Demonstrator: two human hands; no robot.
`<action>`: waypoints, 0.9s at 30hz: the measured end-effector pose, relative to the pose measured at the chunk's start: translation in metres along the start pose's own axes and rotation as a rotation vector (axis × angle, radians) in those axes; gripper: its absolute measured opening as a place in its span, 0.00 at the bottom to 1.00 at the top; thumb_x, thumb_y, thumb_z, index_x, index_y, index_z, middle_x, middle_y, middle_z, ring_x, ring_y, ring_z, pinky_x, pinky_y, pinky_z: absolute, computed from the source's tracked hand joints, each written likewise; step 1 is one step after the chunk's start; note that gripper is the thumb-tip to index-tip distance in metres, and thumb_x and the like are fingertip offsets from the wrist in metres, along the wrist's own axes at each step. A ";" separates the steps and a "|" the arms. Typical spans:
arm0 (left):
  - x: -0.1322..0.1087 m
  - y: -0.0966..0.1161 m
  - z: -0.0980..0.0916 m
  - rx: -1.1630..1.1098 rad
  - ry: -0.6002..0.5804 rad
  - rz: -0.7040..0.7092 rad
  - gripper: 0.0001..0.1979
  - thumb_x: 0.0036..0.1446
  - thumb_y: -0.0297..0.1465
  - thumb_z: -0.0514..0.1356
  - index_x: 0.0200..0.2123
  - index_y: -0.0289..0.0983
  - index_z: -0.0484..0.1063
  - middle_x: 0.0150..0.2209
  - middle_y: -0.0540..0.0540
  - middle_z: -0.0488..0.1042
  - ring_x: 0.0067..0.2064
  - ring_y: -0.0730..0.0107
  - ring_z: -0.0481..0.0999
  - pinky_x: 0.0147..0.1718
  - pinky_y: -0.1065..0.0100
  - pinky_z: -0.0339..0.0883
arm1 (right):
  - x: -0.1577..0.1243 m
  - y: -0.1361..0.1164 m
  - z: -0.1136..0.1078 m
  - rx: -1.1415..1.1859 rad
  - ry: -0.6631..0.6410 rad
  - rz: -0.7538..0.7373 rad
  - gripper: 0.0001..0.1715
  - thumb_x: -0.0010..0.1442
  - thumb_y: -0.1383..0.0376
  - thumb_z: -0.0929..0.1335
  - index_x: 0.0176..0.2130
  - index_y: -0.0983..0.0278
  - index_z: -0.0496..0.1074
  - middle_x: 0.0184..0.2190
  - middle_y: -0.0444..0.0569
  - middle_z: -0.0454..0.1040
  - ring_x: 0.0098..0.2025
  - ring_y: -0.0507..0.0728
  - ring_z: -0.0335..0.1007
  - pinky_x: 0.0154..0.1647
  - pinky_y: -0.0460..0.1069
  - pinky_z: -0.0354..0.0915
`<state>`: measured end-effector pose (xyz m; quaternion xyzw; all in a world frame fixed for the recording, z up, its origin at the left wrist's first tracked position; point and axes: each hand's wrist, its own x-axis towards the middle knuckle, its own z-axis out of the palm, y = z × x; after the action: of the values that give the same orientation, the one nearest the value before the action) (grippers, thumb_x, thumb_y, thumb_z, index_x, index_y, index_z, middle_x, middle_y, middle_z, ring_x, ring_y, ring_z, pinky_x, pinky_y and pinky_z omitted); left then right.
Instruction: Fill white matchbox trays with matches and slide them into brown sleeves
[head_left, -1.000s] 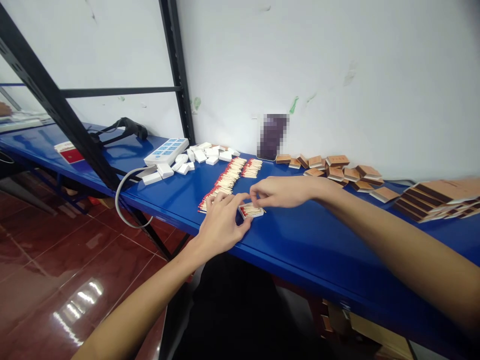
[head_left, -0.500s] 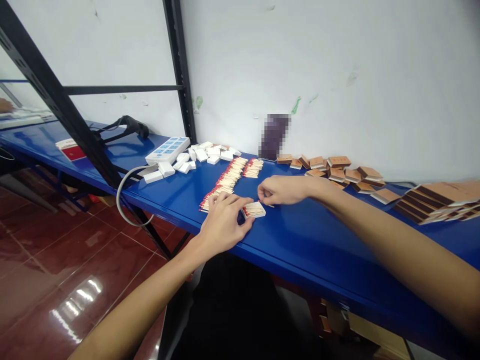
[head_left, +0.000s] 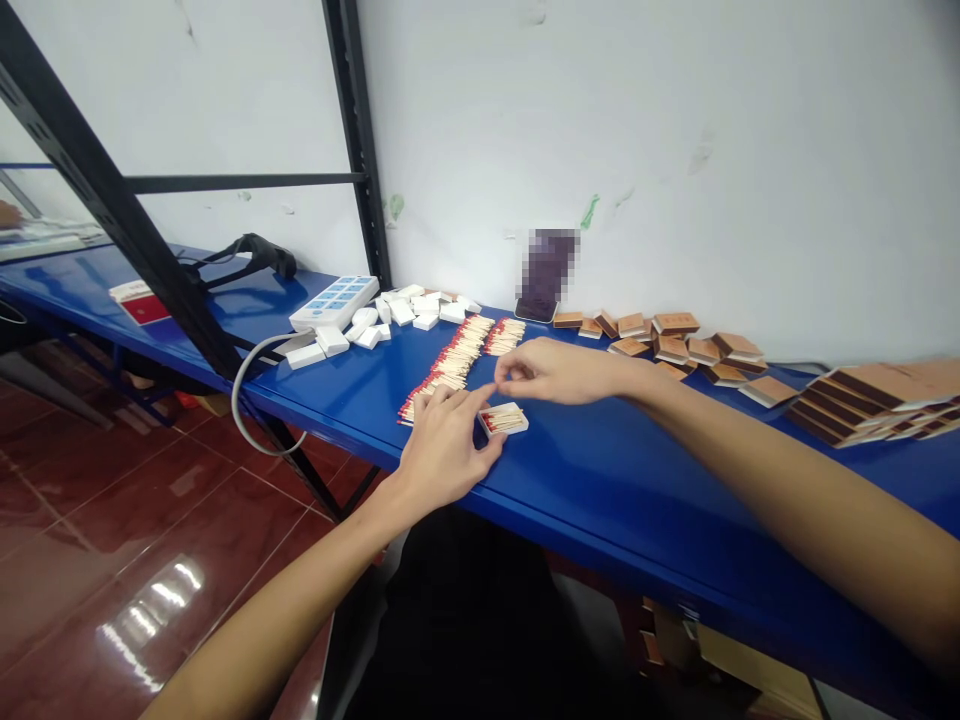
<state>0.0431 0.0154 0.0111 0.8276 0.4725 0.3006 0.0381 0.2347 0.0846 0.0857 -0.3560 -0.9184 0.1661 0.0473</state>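
My left hand grips a small white matchbox tray by its sides, thumb at the near edge. Several red-headed matches lie inside the tray on the blue table. Just beyond the tray hovers my right hand, its fingertips pinched together close to my left index finger. Whatever is in that pinch, if anything, is hidden. A long row of loose matches spreads beyond my left hand, with a smaller bunch beside it.
White trays lie scattered near a power strip. Brown matchbox sleeves are strewn along the wall, and stacked matchboxes stand at the right. A phone leans on the wall. A black rack post rises at the left.
My right hand has moved left and slightly up, from beside the tray to just beyond it. A match seen under its fingers earlier is out of sight. My left hand keeps its grip.
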 end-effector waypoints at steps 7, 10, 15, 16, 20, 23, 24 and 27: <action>-0.002 -0.001 -0.002 0.019 -0.058 0.091 0.14 0.63 0.34 0.57 0.50 0.45 0.77 0.48 0.47 0.76 0.50 0.55 0.68 0.47 0.52 0.57 | 0.013 0.060 0.019 -0.190 0.279 0.254 0.07 0.60 0.68 0.64 0.34 0.65 0.72 0.25 0.47 0.72 0.27 0.54 0.65 0.32 0.48 0.55; 0.000 -0.002 -0.001 0.002 -0.048 0.089 0.13 0.62 0.33 0.58 0.48 0.44 0.78 0.48 0.47 0.76 0.51 0.56 0.68 0.49 0.53 0.57 | 0.015 0.076 0.032 -0.165 0.395 0.243 0.09 0.62 0.67 0.64 0.40 0.65 0.73 0.24 0.46 0.73 0.27 0.55 0.67 0.32 0.48 0.56; 0.001 -0.002 0.001 -0.013 -0.028 0.072 0.11 0.60 0.33 0.60 0.44 0.41 0.79 0.47 0.47 0.77 0.50 0.57 0.69 0.51 0.53 0.57 | 0.019 0.086 0.044 -0.192 0.450 0.156 0.13 0.65 0.63 0.63 0.44 0.65 0.75 0.29 0.49 0.77 0.30 0.56 0.69 0.33 0.48 0.58; 0.000 -0.001 0.001 -0.014 -0.028 0.072 0.11 0.60 0.33 0.60 0.44 0.41 0.78 0.47 0.47 0.77 0.50 0.57 0.69 0.51 0.53 0.57 | 0.019 0.087 0.045 -0.204 0.442 0.146 0.14 0.65 0.63 0.63 0.44 0.65 0.75 0.31 0.50 0.78 0.31 0.57 0.70 0.34 0.49 0.58; -0.001 -0.001 -0.001 0.020 -0.059 0.100 0.16 0.62 0.33 0.58 0.53 0.43 0.75 0.48 0.46 0.75 0.50 0.55 0.67 0.50 0.52 0.58 | 0.021 0.086 0.044 -0.226 0.428 0.141 0.15 0.66 0.64 0.63 0.45 0.66 0.77 0.38 0.53 0.80 0.36 0.58 0.73 0.38 0.50 0.60; -0.002 -0.001 -0.003 0.067 -0.093 0.140 0.19 0.64 0.32 0.55 0.57 0.45 0.73 0.48 0.44 0.72 0.49 0.55 0.66 0.48 0.52 0.59 | 0.021 0.084 0.043 -0.241 0.415 0.155 0.15 0.66 0.64 0.62 0.44 0.66 0.77 0.37 0.53 0.80 0.36 0.58 0.73 0.37 0.49 0.60; -0.002 -0.001 -0.003 0.075 -0.100 0.151 0.18 0.64 0.32 0.55 0.56 0.45 0.73 0.48 0.44 0.71 0.49 0.55 0.66 0.48 0.52 0.59 | 0.021 0.083 0.043 -0.244 0.419 0.157 0.15 0.66 0.64 0.62 0.44 0.66 0.77 0.37 0.53 0.80 0.35 0.58 0.73 0.36 0.49 0.60; -0.001 -0.002 -0.003 0.076 -0.105 0.159 0.16 0.64 0.32 0.55 0.53 0.44 0.75 0.48 0.44 0.71 0.49 0.54 0.65 0.48 0.52 0.59 | 0.021 0.083 0.044 -0.240 0.432 0.129 0.16 0.66 0.65 0.62 0.47 0.66 0.76 0.39 0.54 0.80 0.37 0.59 0.73 0.38 0.49 0.60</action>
<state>0.0400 0.0150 0.0121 0.8780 0.4137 0.2407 0.0073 0.2632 0.1439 0.0153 -0.4442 -0.8755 -0.0213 0.1891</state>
